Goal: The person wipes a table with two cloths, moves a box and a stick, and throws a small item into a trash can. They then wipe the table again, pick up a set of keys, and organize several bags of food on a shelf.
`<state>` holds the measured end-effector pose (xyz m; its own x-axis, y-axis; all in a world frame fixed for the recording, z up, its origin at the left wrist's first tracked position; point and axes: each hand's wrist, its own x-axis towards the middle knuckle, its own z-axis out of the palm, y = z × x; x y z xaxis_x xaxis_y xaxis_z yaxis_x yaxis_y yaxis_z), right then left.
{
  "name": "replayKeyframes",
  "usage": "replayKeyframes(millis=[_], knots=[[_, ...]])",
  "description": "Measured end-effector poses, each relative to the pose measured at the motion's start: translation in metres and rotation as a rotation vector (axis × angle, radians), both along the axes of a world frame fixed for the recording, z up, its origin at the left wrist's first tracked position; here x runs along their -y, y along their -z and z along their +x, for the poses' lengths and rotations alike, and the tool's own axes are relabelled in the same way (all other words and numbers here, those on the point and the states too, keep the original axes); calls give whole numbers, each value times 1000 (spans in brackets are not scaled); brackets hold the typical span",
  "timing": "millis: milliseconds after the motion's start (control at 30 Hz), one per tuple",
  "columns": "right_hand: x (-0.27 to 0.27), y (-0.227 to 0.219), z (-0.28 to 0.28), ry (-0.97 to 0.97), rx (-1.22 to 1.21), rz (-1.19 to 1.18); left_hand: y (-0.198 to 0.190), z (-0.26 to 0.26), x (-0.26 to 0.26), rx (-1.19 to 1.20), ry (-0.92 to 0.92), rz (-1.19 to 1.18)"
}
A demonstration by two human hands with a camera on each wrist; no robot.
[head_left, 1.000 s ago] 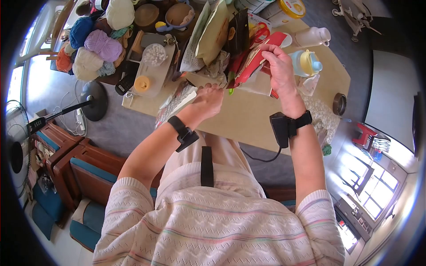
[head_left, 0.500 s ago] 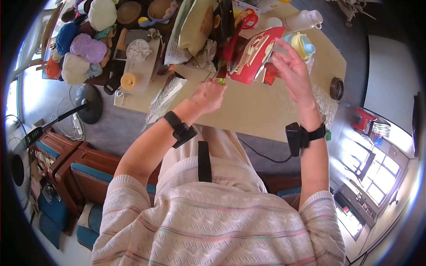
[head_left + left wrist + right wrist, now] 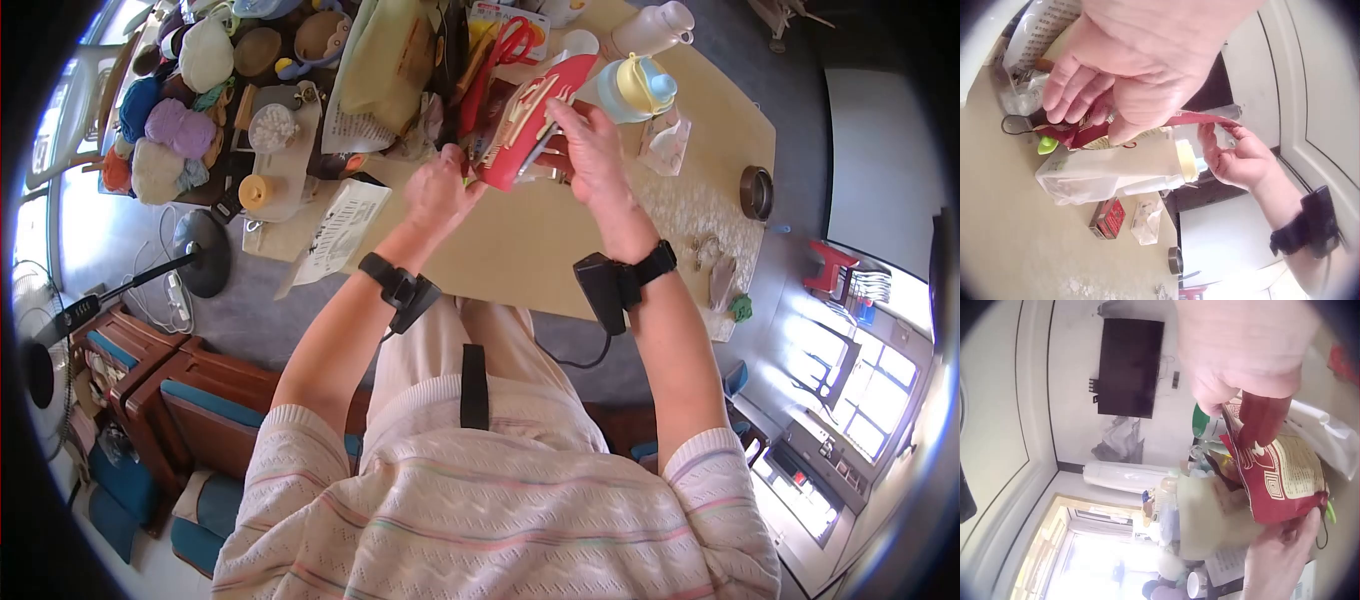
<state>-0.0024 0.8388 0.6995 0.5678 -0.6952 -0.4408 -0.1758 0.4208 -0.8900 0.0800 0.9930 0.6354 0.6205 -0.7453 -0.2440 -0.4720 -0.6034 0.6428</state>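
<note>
A red bag with gold and cream print (image 3: pixel 532 108) stands tilted between both hands over the table. My left hand (image 3: pixel 438 192) pinches its lower end, thumb on one side and fingers on the other in the left wrist view. My right hand (image 3: pixel 595 150) grips the upper edge; in the right wrist view its fingers (image 3: pixel 1263 415) bend over the printed face. A bright green piece (image 3: pixel 1047 145) and a thin dark loop (image 3: pixel 1016 125) stick out by the bag's lower corner. What the bag contains is hidden.
Upright packets (image 3: pixel 385 75) crowd the table left of the bag. A bottle with a yellow and blue lid (image 3: pixel 635 88) and a pale bottle (image 3: pixel 652 30) stand behind it. Yarn balls (image 3: pixel 180 128) lie far left, a printed sheet (image 3: pixel 345 228) near the front edge, a round brown dish (image 3: pixel 757 192) at right.
My left hand has left the flat packet at the table's front and taken the red bag's lower end. My right hand loosened with fingers spread, then gripped the bag's edge again.
</note>
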Motion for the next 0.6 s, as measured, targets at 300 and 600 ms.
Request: replayKeyframes(millis=[300,600], knots=[[15,-13,32,-446,-26,-208,37,5,36,-160,-273,-287],[21,37,-13,-271,-376,-156,45,3,43,-287,-324,-348]])
